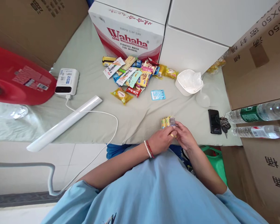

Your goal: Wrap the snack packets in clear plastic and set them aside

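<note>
Both my hands meet at the near edge of the grey-green table. My left hand (161, 140), with a white and a red bracelet on the wrist, and my right hand (184, 137) both grip a small yellow snack packet (167, 121) that sticks up from between the fingers. Farther back lies a pile of snack packets (133, 76) in many colours. A single light-blue packet (158, 94) rests apart from the pile, and a yellow packet (121, 95) sits at the pile's near left.
A white bowl with a plastic liner (188, 82), a black phone (214, 121) with keys, two water bottles (259, 113), a Wahaha carton (128, 29), a white power bank (67, 81) with cable, a white lamp bar (65, 123), a red jug (16, 77), brown cartons at right.
</note>
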The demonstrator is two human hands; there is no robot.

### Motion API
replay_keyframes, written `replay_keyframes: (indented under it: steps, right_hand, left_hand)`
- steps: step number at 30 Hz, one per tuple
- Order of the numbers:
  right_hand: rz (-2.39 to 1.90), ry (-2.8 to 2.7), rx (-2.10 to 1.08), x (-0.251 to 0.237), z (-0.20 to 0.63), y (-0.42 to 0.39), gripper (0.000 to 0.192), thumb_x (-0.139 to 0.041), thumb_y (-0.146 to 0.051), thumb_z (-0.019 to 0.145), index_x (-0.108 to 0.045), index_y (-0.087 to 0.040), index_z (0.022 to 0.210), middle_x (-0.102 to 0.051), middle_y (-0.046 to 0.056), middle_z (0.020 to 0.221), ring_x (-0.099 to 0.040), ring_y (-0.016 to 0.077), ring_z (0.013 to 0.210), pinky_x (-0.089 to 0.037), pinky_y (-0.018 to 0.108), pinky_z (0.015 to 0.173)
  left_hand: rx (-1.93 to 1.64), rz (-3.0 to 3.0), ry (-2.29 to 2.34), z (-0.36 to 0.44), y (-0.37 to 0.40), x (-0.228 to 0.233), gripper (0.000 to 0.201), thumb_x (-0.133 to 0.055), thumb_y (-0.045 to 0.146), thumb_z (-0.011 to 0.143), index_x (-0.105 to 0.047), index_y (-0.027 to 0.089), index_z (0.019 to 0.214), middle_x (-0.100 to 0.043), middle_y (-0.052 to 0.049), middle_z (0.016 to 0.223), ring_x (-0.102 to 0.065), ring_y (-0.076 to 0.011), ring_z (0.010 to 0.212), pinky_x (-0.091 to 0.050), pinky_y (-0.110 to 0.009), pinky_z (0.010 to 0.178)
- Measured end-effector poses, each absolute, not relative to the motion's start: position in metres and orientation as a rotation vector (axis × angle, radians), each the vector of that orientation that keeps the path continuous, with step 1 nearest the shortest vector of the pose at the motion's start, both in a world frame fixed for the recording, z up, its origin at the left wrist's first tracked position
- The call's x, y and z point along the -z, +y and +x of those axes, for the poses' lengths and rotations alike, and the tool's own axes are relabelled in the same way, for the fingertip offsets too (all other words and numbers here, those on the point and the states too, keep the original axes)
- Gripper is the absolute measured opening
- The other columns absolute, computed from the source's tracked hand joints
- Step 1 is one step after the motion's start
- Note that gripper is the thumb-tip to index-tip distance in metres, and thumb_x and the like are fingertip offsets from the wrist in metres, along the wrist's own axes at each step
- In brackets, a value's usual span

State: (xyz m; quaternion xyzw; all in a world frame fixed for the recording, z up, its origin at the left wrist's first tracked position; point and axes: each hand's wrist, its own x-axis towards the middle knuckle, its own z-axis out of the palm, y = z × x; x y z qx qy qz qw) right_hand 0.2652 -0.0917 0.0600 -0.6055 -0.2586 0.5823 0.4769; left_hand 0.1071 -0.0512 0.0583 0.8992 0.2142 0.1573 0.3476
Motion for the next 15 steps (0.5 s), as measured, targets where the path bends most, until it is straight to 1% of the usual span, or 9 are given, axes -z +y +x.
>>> replay_keyframes:
  steps: [3, 4, 6, 7, 9, 10, 12, 13, 15]
  right_hand:
    - [-1.535, -0.755, -1.225, -0.060, 0.305, -0.088, 0.042, -0.081, -0.047, 0.074, -0.068, -0.027, 0.108, -0.075, 0.006, 0.105, -0.072, 0.0251, 0.096, -0.061, 0.043, 0.087]
    - [-1.568, -0.800, -1.096, -0.063, 0.326, -0.082, 0.040, -0.079, -0.045, 0.075, -0.068, -0.027, 0.108, -0.074, 0.007, 0.108, -0.072, 0.0257, 0.097, -0.061, 0.045, 0.087]
    - [-1.672, -0.855, -0.754, -0.074, 0.376, -0.059, 0.036, -0.070, -0.038, 0.082, -0.066, -0.026, 0.116, -0.072, 0.009, 0.114, -0.071, 0.0253, 0.102, -0.060, 0.044, 0.086]
    - [-1.749, -0.846, -0.549, -0.081, 0.405, -0.043, 0.036, -0.064, -0.030, 0.085, -0.064, -0.024, 0.121, -0.071, 0.012, 0.117, -0.071, 0.0248, 0.105, -0.060, 0.043, 0.085]
    - [-1.924, -0.790, -0.167, -0.097, 0.460, -0.009, 0.045, -0.049, -0.012, 0.088, -0.059, -0.017, 0.132, -0.068, 0.018, 0.127, -0.069, 0.0229, 0.112, -0.058, 0.039, 0.088]
    - [-2.033, -0.794, -0.103, -0.104, 0.484, 0.009, 0.050, -0.042, -0.004, 0.089, -0.057, -0.014, 0.136, -0.066, 0.021, 0.131, -0.069, 0.0212, 0.113, -0.057, 0.037, 0.089]
    - [-2.322, -0.874, -0.209, -0.111, 0.518, 0.041, 0.049, -0.038, 0.002, 0.092, -0.057, -0.006, 0.137, -0.066, 0.026, 0.130, -0.070, 0.0197, 0.107, -0.056, 0.036, 0.085]
    - [-2.401, -0.907, -0.279, -0.111, 0.527, 0.054, 0.043, -0.040, 0.002, 0.095, -0.058, -0.002, 0.133, -0.067, 0.028, 0.124, -0.070, 0.0207, 0.102, -0.057, 0.037, 0.082]
    - [-2.486, -1.005, -0.372, -0.104, 0.532, 0.072, 0.031, -0.051, -0.009, 0.101, -0.061, -0.002, 0.130, -0.068, 0.024, 0.121, -0.070, 0.0216, 0.099, -0.058, 0.040, 0.080]
  left_hand:
    - [-0.453, 2.298, 0.414, 0.097, -0.047, -0.050, 0.051, -0.062, 0.023, 0.092, -0.051, 0.020, 0.141, -0.057, -0.018, 0.138, -0.058, -0.0277, 0.126, -0.053, -0.044, 0.106]
    - [-0.460, 2.305, 0.430, 0.089, -0.044, -0.045, 0.053, -0.062, 0.023, 0.091, -0.050, 0.021, 0.143, -0.057, -0.018, 0.140, -0.058, -0.0282, 0.128, -0.052, -0.045, 0.107]
    - [-0.454, 2.316, 0.554, 0.068, -0.039, -0.036, 0.050, -0.058, 0.020, 0.093, -0.052, 0.023, 0.143, -0.059, -0.017, 0.138, -0.060, -0.0275, 0.126, -0.053, -0.046, 0.107]
    - [-0.459, 2.299, 0.649, 0.055, -0.037, -0.030, 0.049, -0.055, 0.020, 0.094, -0.052, 0.022, 0.143, -0.059, -0.017, 0.137, -0.061, -0.0268, 0.124, -0.054, -0.045, 0.106]
    - [-0.473, 2.252, 0.854, 0.027, -0.035, -0.018, 0.046, -0.053, 0.022, 0.095, -0.052, 0.022, 0.141, -0.060, -0.016, 0.134, -0.063, -0.0262, 0.120, -0.056, -0.044, 0.103]
    - [-0.482, 2.236, 0.952, 0.013, -0.034, -0.013, 0.043, -0.052, 0.023, 0.096, -0.053, 0.021, 0.140, -0.062, -0.015, 0.130, -0.065, -0.0260, 0.117, -0.058, -0.044, 0.100]
    - [-0.511, 2.203, 1.092, -0.011, -0.034, -0.002, 0.038, -0.049, 0.025, 0.098, -0.055, 0.021, 0.135, -0.064, -0.013, 0.124, -0.067, -0.0251, 0.111, -0.059, -0.042, 0.096]
    - [-0.530, 2.187, 1.134, -0.020, -0.035, 0.003, 0.036, -0.048, 0.026, 0.099, -0.056, 0.021, 0.133, -0.064, -0.012, 0.122, -0.068, -0.0240, 0.107, -0.060, -0.041, 0.094]
    - [-0.575, 2.169, 1.197, -0.029, -0.039, 0.011, 0.033, -0.048, 0.025, 0.098, -0.058, 0.022, 0.129, -0.065, -0.011, 0.118, -0.069, -0.0216, 0.098, -0.060, -0.038, 0.089]
